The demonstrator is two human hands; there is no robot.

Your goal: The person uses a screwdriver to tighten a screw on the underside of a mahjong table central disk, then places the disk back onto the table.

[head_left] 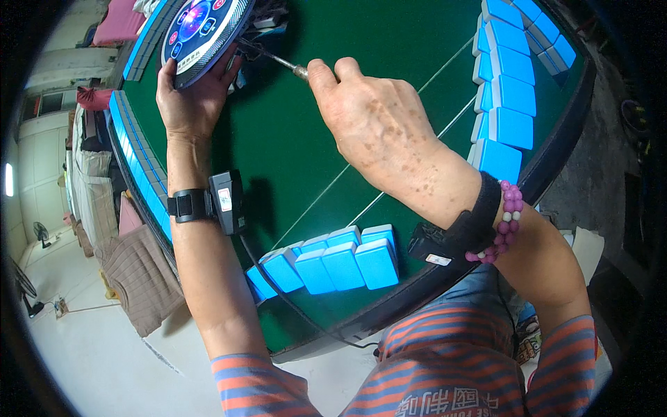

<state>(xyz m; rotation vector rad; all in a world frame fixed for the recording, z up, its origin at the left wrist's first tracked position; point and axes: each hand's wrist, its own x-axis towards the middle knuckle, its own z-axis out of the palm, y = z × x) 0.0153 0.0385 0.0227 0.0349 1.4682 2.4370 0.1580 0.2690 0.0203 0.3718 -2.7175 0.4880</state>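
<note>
My left hand [191,101] grips the rim of a round control panel [198,48] with buttons and a lit centre, tilted up at the far left of a green mahjong table [306,160]. Behind its raised edge, dark wires and parts [267,24] show in an opening. My right hand [389,125] is closed around a screwdriver [281,62], whose thin metal shaft points left toward the underside of the panel. Where the tip touches is too dark to make out. Most of the handle is hidden in the fist.
Blue-backed mahjong tiles stand in rows along the right side [513,90], near edge [337,264] and left side [135,146]. A cable [292,306] runs from a black device [226,201] on my left wrist across the near edge. A cushioned chair [142,278] stands at left.
</note>
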